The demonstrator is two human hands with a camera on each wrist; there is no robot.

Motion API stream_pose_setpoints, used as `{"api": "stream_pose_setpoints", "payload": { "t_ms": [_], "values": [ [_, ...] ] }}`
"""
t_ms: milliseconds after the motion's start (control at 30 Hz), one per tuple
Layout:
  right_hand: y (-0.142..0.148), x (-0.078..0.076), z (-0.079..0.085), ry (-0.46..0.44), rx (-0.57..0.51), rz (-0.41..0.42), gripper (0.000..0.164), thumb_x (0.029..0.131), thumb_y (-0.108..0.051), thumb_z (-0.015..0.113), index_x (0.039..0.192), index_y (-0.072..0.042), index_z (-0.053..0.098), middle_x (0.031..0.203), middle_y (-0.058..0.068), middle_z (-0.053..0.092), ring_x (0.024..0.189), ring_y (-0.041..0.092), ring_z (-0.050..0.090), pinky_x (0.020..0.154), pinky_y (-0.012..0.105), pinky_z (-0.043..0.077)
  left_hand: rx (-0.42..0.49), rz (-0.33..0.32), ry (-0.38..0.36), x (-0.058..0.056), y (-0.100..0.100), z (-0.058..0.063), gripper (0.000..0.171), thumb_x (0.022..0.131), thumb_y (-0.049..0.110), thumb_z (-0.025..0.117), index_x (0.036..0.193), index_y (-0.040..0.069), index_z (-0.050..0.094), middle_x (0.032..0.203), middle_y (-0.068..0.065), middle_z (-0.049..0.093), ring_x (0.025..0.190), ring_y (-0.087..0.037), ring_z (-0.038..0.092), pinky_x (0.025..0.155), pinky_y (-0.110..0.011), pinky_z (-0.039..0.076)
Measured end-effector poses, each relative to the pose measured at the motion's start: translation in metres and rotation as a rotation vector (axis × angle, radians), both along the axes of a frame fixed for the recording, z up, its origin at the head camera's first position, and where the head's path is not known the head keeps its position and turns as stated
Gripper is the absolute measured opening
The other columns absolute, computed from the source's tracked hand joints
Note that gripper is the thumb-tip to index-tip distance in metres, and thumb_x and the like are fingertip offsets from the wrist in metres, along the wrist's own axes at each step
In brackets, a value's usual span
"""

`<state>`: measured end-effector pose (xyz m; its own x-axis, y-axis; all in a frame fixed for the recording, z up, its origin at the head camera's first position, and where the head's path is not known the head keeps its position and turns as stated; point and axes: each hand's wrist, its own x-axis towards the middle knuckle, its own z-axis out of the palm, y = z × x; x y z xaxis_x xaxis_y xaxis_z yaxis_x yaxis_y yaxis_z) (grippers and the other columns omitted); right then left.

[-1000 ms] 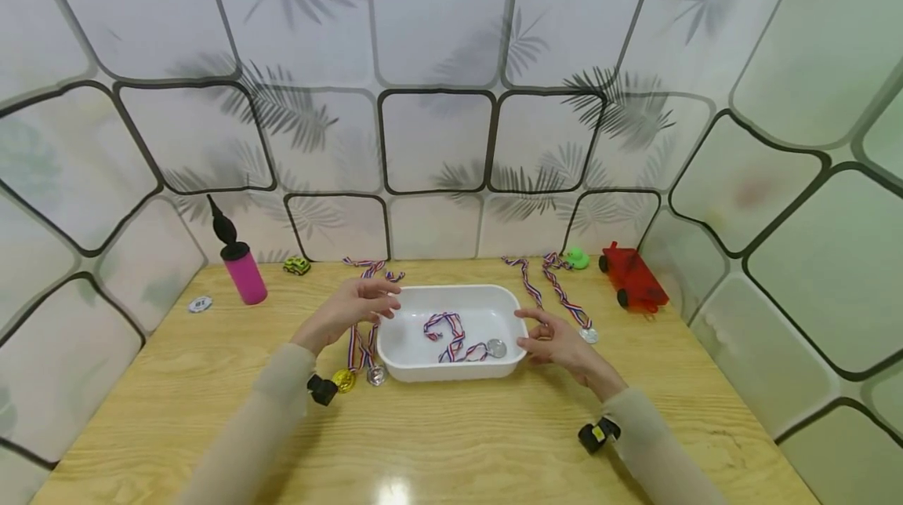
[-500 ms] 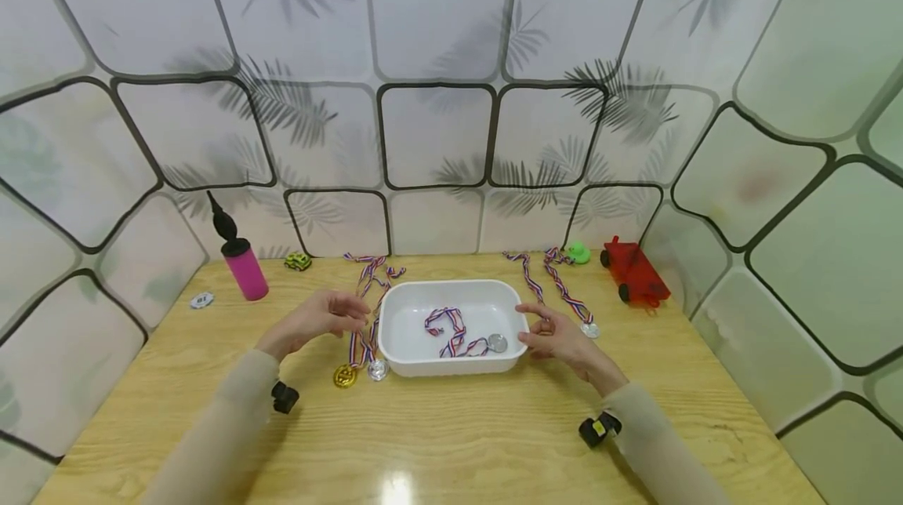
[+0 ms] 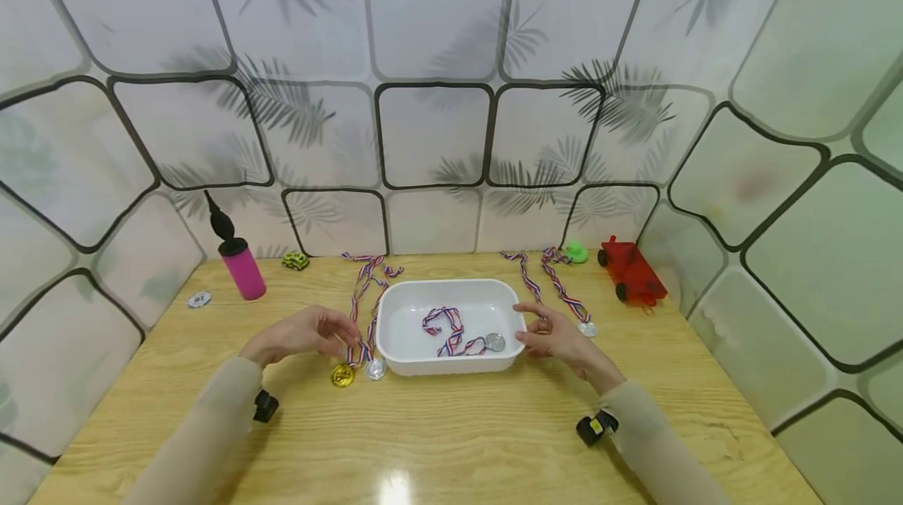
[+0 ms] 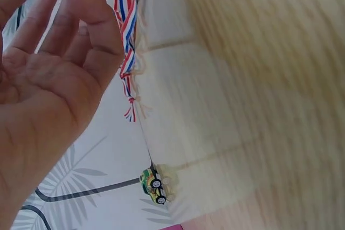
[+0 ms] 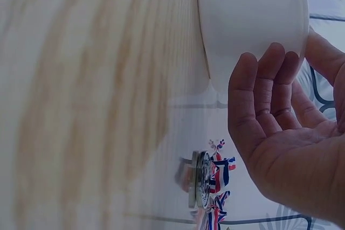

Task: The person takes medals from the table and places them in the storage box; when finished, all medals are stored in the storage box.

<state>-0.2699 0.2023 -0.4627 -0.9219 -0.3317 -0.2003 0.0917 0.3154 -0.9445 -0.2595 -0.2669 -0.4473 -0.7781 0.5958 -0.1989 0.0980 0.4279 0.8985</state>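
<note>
Over the table [image 3: 451, 442], a loose-fingered left hand [image 3: 303, 332] partly hides ribbons [image 4: 128, 25]; the right hand [image 3: 557, 339] grips a tray [image 3: 451, 366].

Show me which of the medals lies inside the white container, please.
The silver medal near the right end of the white container, its striped ribbon trailing leftward; the other visible medals lie outside, on the table.

**A small, closed-in booth**

Pale walls [image 3: 433, 140] with black loops [image 3: 433, 86] and grey leaves [image 3: 302, 109] stand on three sides of a shiny, light-brown wooden table [image 3: 480, 442] — with a small green toy duck [image 3: 576, 252] at the back. Home or not — can't tell.
</note>
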Motion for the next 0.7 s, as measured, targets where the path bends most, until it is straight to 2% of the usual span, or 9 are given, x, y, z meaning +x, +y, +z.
{"api": "stream_pose_setpoints", "payload": {
  "t_ms": [133, 333, 500, 700],
  "values": [
    [0.0003, -0.0005, -0.001, 0.001, -0.004, 0.0, 0.059, 0.091, -0.017, 0.071, 0.143, -0.011, 0.046, 0.093, 0.008, 0.057, 0.082, 0.019, 0.062, 0.078, 0.038, 0.059, 0.004, -0.098, -0.006, 0.0006, -0.0016, -0.0037, 0.035, 0.086, -0.001, 0.069, 0.12, -0.008, 0.061, 0.113, -0.026, 0.066, 0.091, -0.02, 0.067, 0.079, -0.028, 0.055],
    [-0.0003, -0.001, -0.0007, -0.002, 0.003, -0.004, 0.057, 0.091, -0.017, 0.071, 0.143, -0.012, 0.046, 0.093, 0.008, 0.058, 0.081, 0.018, 0.062, 0.076, 0.036, 0.059, 0.022, -0.247, -0.043, 0.0023, -0.0028, -0.0083, 0.029, 0.084, -0.005, 0.068, 0.112, -0.01, 0.064, 0.11, -0.027, 0.067, 0.079, -0.01, 0.064, 0.072, -0.023, 0.055],
    [-0.0007, -0.0005, 0.0004, -0.002, 0.001, 0.0, 0.058, 0.091, -0.017, 0.071, 0.143, -0.012, 0.047, 0.092, 0.007, 0.059, 0.081, 0.017, 0.063, 0.075, 0.036, 0.059, -0.041, -0.265, 0.004, 0.0049, -0.0007, -0.01, 0.033, 0.081, -0.004, 0.071, 0.114, -0.006, 0.067, 0.105, -0.024, 0.066, 0.074, -0.007, 0.056, 0.067, -0.019, 0.05],
    [-0.0004, -0.0009, 0.0015, -0.007, 0.008, -0.003, 0.058, 0.09, -0.018, 0.072, 0.143, -0.013, 0.047, 0.093, 0.008, 0.059, 0.081, 0.019, 0.063, 0.075, 0.037, 0.059, -0.17, -0.224, 0.074, 0.0069, 0.0048, -0.0092, 0.041, 0.074, -0.003, 0.077, 0.113, 0.004, 0.071, 0.099, -0.013, 0.062, 0.081, -0.015, 0.051, 0.069, -0.021, 0.045]
  ]
}}
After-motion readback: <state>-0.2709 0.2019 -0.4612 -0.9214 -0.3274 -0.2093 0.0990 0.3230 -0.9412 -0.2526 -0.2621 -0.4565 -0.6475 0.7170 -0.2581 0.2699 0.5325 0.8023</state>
